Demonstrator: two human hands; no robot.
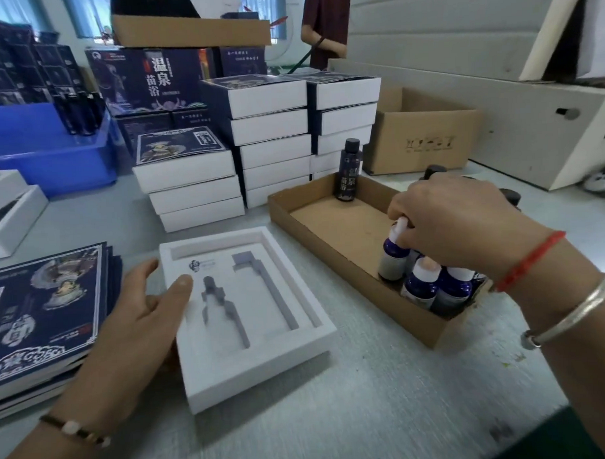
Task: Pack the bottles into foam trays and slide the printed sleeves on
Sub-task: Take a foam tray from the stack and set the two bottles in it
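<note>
A white foam tray (264, 361) with bottle-shaped cut-outs lies on the table in front of me, with no bottles in it. My left hand (139, 321) holds its left edge, thumb on top. To the right, a shallow cardboard box (332, 228) contains several small blue bottles with white caps (423, 283) at its near end. My right hand (455, 224) pinches the white cap of one small bottle (394, 257) there. A tall dark bottle (350, 171) stands upright at the box's far end. A stack of flat printed sleeves (46, 307) lies at my left.
Stacks of sleeved white boxes (270, 141) stand behind the tray. A blue crate (51, 152) with dark bottles sits far left, an open carton (424, 135) at the back right. White foam pieces (9, 212) lie at the left edge. People stand behind the table.
</note>
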